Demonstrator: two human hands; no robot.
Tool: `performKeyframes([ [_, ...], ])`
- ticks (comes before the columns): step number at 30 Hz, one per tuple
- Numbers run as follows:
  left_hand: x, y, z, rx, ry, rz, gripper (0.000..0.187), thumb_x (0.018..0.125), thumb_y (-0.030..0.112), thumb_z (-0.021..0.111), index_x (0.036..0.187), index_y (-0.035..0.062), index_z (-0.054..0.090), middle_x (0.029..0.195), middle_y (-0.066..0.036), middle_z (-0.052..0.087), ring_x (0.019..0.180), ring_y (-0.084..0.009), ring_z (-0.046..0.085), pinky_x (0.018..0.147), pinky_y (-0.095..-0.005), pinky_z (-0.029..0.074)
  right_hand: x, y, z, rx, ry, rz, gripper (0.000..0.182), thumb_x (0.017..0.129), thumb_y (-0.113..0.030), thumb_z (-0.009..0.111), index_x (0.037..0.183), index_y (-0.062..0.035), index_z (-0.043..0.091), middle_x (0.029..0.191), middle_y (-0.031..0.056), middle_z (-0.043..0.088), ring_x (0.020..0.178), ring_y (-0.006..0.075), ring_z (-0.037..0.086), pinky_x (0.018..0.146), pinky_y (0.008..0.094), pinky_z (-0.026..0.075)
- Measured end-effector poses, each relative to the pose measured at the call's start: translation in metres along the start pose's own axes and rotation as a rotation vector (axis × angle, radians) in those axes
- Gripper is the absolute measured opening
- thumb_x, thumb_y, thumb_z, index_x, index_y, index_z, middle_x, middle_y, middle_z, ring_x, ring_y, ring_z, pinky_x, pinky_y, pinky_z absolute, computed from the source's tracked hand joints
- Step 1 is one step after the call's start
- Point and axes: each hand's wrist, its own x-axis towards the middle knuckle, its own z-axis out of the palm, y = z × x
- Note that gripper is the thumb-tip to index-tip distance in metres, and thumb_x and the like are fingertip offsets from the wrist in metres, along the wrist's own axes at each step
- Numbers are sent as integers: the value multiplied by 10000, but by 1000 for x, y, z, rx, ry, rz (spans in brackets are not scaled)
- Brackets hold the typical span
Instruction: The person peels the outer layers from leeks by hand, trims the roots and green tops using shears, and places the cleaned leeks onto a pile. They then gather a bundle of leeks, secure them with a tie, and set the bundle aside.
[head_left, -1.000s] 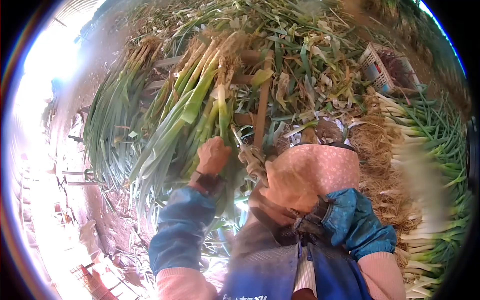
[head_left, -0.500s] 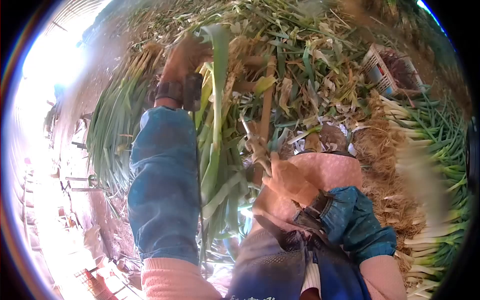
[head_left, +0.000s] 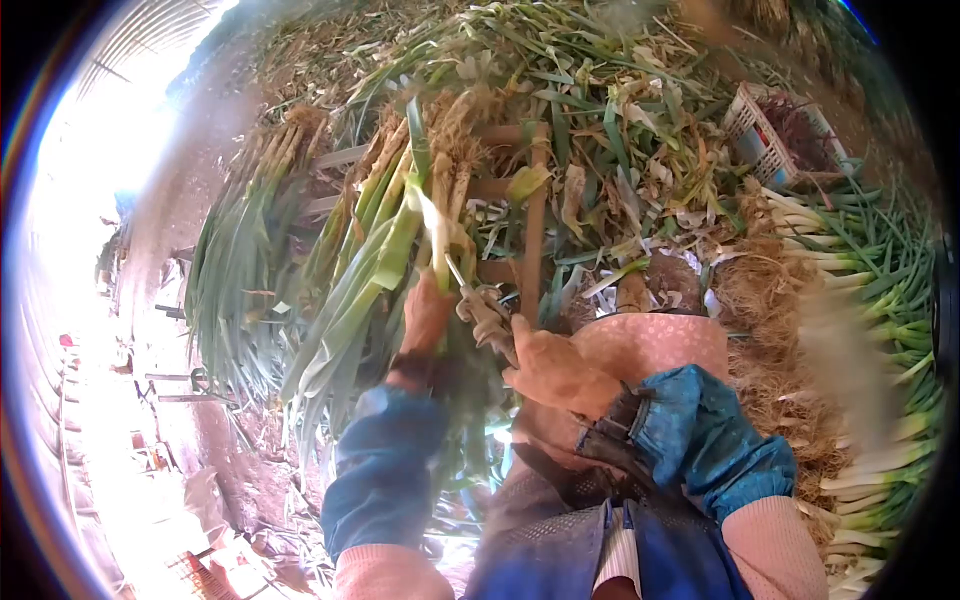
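Note:
My left hand (head_left: pixel 427 312), in a blue sleeve cover, is closed around a leek (head_left: pixel 438 232) whose pale stem rises above my fingers. Just to its right, the thin nozzle of a metal air blow gun (head_left: pixel 485 315) points up and left at the stem. My right hand (head_left: pixel 562 368) is wrapped around the gun's handle near my lap. Beside my left hand a bunch of leeks (head_left: pixel 372 252) lies with roots at the top and green leaves hanging toward me.
A wooden frame (head_left: pixel 535 225) stands beyond the gun. Another leek bunch (head_left: pixel 250 225) lies at left. Trimmed leaves (head_left: pixel 600 130) cover the ground ahead. At right are a plastic crate (head_left: pixel 745 135) and a long row of leeks (head_left: pixel 885 350) with roots toward me.
My left hand has come back from the root end toward me, down to the leek's stem by the nozzle. The gun has shifted slightly left in my right hand.

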Motion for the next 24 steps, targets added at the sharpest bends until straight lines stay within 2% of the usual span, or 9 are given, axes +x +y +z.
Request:
performKeyframes([
  [1, -21, -1, -3, -37, 109, 111, 321, 695, 136, 627, 958, -23, 532, 841, -248, 604, 843, -389, 591, 701, -450, 451, 8, 1, 4, -6, 36, -33, 448, 714, -160, 592, 1034, 88, 399, 773, 283, 597, 746, 422, 606, 671, 479, 483],
  [4, -55, 4, -29, -205, -178, -67, 472, 708, 119, 622, 1141, -36, 513, 975, -214, 608, 899, -303, 592, 769, -366, 448, 41, 9, 20, -46, 134, -93, 489, 703, -148, 603, 1061, 95, 375, 737, 287, 593, 729, 436, 601, 662, 483, 493],
  [8, -85, -11, -16, -418, -108, -154, 285, 695, 122, 622, 927, -32, 562, 794, -218, 611, 778, -321, 611, 656, -400, 459, 45, 0, 28, -84, 159, -81, 500, 704, -138, 580, 1075, 119, 365, 738, 291, 590, 713, 439, 602, 654, 475, 498],
  [11, -90, -30, 3, -525, -76, -124, 288, 693, 114, 621, 939, -25, 566, 798, -209, 614, 769, -311, 614, 646, -396, 465, -4, -11, 19, -55, 31, -78, 528, 714, -138, 573, 1099, 147, 350, 726, 277, 598, 714, 418, 613, 650, 460, 503],
  [13, -97, -28, 3, -481, -61, -133, 297, 695, 111, 613, 957, -15, 551, 822, -207, 613, 778, -327, 612, 658, -405, 466, -28, -15, 20, -89, -113, -12, 611, 725, -141, 561, 1177, 189, 314, 731, 255, 615, 725, 380, 634, 644, 422, 514],
  [15, -101, -18, 3, -433, -50, -133, 307, 698, 108, 605, 975, -5, 537, 846, -206, 612, 787, -342, 609, 669, -414, 468, -21, -11, 27, -82, -73, -43, 570, 720, -128, 561, 1133, 189, 329, 734, 262, 614, 715, 386, 632, 649, 424, 517],
  [18, -112, -16, 5, -291, -16, -87, 359, 723, 109, 604, 1047, -34, 549, 822, -176, 623, 737, -255, 606, 649, -351, 468, 9, -7, 38, -72, 60, -54, 459, 723, -134, 562, 1034, 140, 366, 721, 274, 601, 709, 414, 618, 643, 459, 510],
  [21, -120, -22, 6, -316, -30, -127, 349, 690, 104, 619, 1006, -2, 516, 865, -216, 608, 820, -390, 592, 700, -438, 459, 62, -4, 39, -45, 130, -40, 423, 726, -143, 553, 1007, 121, 381, 728, 283, 598, 722, 419, 615, 662, 471, 506],
  [24, -125, -13, -1, -325, -37, -159, 361, 688, 109, 628, 1014, 2, 515, 863, -214, 613, 828, -387, 595, 712, -437, 457, 73, -6, 36, -100, 203, -42, 436, 723, -143, 554, 1013, 131, 379, 753, 291, 600, 746, 418, 615, 683, 460, 506],
])
